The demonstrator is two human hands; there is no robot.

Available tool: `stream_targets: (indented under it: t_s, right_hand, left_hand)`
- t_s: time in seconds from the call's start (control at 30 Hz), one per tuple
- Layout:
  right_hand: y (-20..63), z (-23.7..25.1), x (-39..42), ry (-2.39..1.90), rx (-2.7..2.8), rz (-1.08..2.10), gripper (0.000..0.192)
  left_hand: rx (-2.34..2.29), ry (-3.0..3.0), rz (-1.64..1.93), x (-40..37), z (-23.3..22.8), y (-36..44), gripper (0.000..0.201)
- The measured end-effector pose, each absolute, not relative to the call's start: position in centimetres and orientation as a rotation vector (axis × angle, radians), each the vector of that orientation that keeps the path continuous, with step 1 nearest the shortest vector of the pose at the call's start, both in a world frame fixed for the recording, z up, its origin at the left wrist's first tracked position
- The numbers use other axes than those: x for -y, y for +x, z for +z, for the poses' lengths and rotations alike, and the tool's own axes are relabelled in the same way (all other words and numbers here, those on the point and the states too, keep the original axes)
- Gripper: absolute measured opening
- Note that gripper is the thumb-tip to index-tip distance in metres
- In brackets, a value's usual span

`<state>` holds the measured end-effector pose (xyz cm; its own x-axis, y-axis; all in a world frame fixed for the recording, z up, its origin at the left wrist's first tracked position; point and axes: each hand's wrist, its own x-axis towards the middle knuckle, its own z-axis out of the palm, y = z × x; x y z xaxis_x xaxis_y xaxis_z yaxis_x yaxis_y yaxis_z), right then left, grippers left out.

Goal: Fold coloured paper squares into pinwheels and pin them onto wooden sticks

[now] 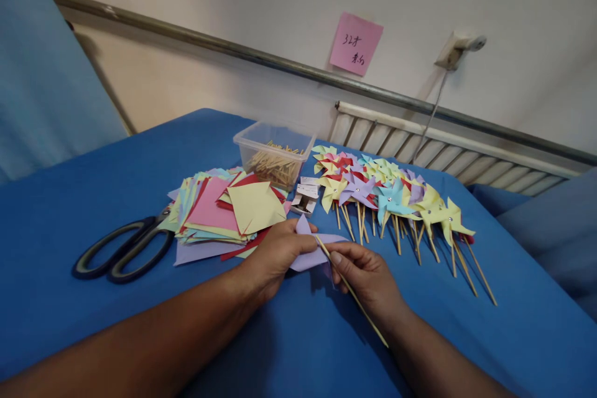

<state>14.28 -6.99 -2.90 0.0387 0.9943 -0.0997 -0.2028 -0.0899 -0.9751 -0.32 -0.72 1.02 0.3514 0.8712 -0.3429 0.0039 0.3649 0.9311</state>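
My left hand [275, 255] pinches a purple paper pinwheel [305, 261] by its middle, thumb on the side facing me. In my right hand [366, 273], closed between thumb and fingers, is a thin wooden stick [361, 310]. The stick's upper end meets the pinwheel's centre near my left thumb, and its lower end slants down to the right. Whether a pin joins them is hidden by my fingers. Just behind my hands stands a small open cardboard box [306, 196] with small dark contents.
Left of my hands lie a stack of coloured paper squares [214, 202] and large scissors [135, 249]. A clear plastic box [245, 155] of sticks stands behind. Several finished pinwheels [392, 199] lie to the right on the blue-covered table [116, 336]. A radiator [387, 137] lines the wall.
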Motion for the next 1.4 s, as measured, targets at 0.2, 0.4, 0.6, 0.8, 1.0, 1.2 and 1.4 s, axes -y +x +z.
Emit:
stream_targets:
  t_s: [0.2,0.4,0.6,0.8,1.0,1.2,1.4]
  right_hand:
    - [14.45,-2.94,6.92,-1.158,0.999,1.334,0.031]
    - [14.35,-2.89,7.09,-1.175,1.021,1.312,0.028]
    - [14.43,-3.11,6.93,-1.174,1.001,1.304,0.028]
    - [14.32,-3.25,6.89,-1.166,1.001,1.282,0.028]
    - [14.42,-3.16,7.0,-1.17,1.016,1.3,0.027]
    - [14.54,-3.23,6.96,-1.181,1.01,1.301,0.028]
    - [14.31,-3.17,7.01,-1.192,1.023,1.269,0.027]
  left_hand:
    - [-1.063,1.049,0.721,0.64,0.83,-0.34,0.027]
    - [-1.06,1.081,0.711,0.57,0.92,-0.36,0.027]
    - [-1.07,1.085,0.722,0.57,0.53,-0.39,0.028]
    - [-1.092,1.077,0.721,0.57,0.59,-0.38,0.034]
    - [-1.072,1.083,0.724,0.6,0.44,-0.34,0.031]
    - [-1.108,1.076,0.724,0.49,0.36,-0.34,0.032]
    - [-1.085,1.08,0.717,0.58,0.54,-0.33,0.032]
